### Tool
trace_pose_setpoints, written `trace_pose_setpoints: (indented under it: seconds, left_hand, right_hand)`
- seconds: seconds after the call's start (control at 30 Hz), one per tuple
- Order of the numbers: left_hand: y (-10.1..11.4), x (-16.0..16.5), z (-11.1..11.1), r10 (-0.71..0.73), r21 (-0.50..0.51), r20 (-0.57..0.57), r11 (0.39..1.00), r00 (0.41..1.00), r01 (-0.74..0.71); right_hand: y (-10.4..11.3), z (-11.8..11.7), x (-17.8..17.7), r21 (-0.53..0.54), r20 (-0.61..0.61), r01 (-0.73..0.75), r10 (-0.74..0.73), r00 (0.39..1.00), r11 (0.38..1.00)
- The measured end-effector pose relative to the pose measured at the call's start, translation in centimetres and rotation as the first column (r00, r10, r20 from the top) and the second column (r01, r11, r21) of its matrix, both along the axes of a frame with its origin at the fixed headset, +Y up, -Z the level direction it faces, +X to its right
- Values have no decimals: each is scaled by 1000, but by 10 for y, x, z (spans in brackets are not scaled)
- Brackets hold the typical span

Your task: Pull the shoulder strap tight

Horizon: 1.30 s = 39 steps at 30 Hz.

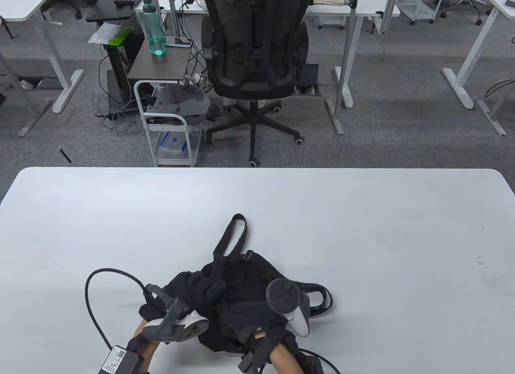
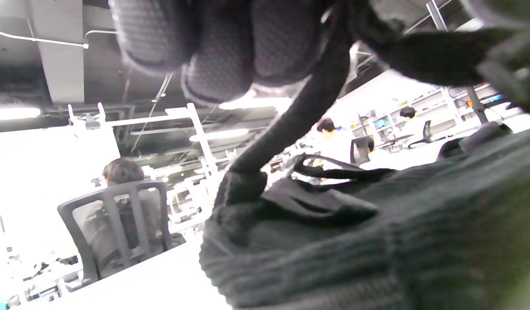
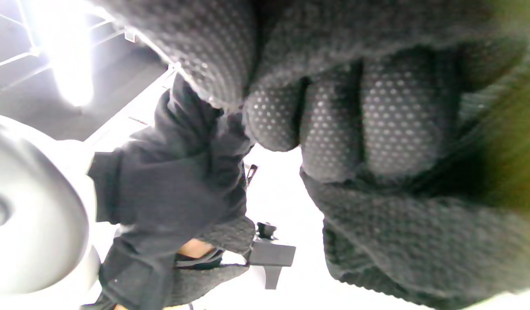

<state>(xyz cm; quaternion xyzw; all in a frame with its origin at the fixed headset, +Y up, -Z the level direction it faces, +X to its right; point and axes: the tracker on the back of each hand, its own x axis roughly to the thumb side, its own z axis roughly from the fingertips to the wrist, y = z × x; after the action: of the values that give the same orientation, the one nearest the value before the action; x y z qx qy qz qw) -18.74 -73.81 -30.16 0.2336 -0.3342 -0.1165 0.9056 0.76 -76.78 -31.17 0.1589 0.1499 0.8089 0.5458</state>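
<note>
- Near the front edge of the white table [image 1: 362,213], a black bag [image 1: 245,277] is seen lying crumpled, between and partly under the two gloved hands.
- One strap [image 1: 231,239] is laid out from the bag toward the far side of the table as a narrow loop; another loop [image 1: 320,299] is seen at the bag's right, flat on the table.
- The left hand [image 1: 193,287] is placed on the bag's left part, its tracker [image 1: 177,323] lying behind it. In the left wrist view, the fingers [image 2: 217,43] are curled closed beside a dark strap [image 2: 291,116] that runs down to the bag [image 2: 377,249]; a grip on the strap is suggested, though the contact itself is blurred.
- The right hand [image 1: 253,313] is rested on the bag's near right part, with its tracker [image 1: 287,303] above it. In the right wrist view, the dotted fingers [image 3: 334,120] are curled shut against dark knit fabric [image 3: 403,241]; what exactly is gripped cannot be told.
- Beyond the table, a black office chair [image 1: 255,48] and a small cart [image 1: 171,120] are seen on grey carpet.
</note>
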Motion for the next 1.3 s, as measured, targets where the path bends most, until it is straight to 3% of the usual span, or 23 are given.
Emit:
trace_pose_setpoints:
  seconds: [0.13, 0.27, 0.43, 0.73, 0.8, 0.9, 1.03, 1.2, 1.3]
  left_hand:
    - [3, 11, 13, -66, 40, 19, 997, 998, 65]
    - [8, 17, 20, -22, 37, 75, 999, 997, 20]
    - [6, 21, 26, -20, 42, 93, 999, 995, 16]
    - [-1, 3, 1, 18, -26, 14, 1000, 1000, -18]
    - [0, 4, 2, 34, -47, 15, 998, 999, -33]
    - [3, 9, 10, -31, 32, 1, 999, 1000, 31]
    - [5, 19, 20, -20, 35, 52, 999, 998, 18]
    - [6, 25, 24, -48, 94, 73, 995, 996, 41]
    - [3, 24, 18, -24, 50, 68, 999, 997, 21]
  right_hand:
    - [0, 2, 5, -44, -19, -18, 17, 1000, 999]
    - [-1, 0, 9, -69, -9, 49, -49, 999, 996]
    - [1, 2, 5, 25, 28, 27, -27, 999, 999]
    - [1, 1, 3, 5, 8, 11, -11, 1000, 1000]
    - [0, 1, 2, -4, -2, 10, -10, 1000, 1000]
    - [-1, 1, 5, -26, 7, 13, -12, 1000, 1000]
    - [-3, -1, 8, -37, 0, 43, -43, 999, 998]
    - [-3, -2, 8, 42, 66, 44, -47, 997, 998]
    - [-1, -2, 6, 43, 68, 30, -33, 997, 999]
